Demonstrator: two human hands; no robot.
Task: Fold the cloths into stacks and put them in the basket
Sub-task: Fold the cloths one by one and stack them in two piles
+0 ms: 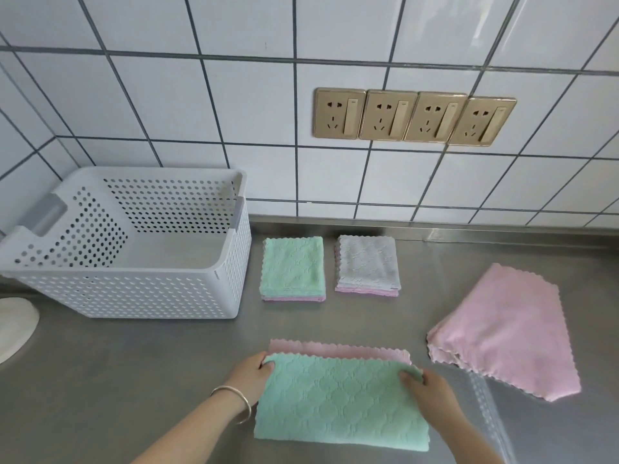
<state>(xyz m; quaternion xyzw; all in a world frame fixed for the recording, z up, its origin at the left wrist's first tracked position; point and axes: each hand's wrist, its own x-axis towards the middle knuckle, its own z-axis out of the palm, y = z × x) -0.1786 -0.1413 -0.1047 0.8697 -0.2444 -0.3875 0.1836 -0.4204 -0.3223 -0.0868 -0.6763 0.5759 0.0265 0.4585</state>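
Midway through the job, a person works at a brushed steel counter (435,262), folding a mint-green quilted microfibre cloth (341,403) that lies on a pink scallop-edged cloth (338,349) at the lower centre of the frame. The left hand (251,373), a silver bangle (239,401) on its wrist, pinches the green cloth's upper left corner; the right hand (425,386) pinches the upper right corner, fingers curled over the edge.

Two finished piles sit at mid-frame, just right of the basket: a folded stack topped with a mint-green cloth (293,267), with pink showing beneath, and beside it, apart, a folded stack topped with a grey cloth (368,262), also over pink. At the right edge lies a loose heap of pink cloths (509,333), not yet squared up.

The white perforated plastic basket (127,289) stands at the left against the white tiled wall (167,95), and nothing shows inside it. By the look of things, the pair in hand and the pink heap remain to be folded, and every stack has yet to go into the basket. Four gold-coloured wall sockets (413,117) line the upper right.
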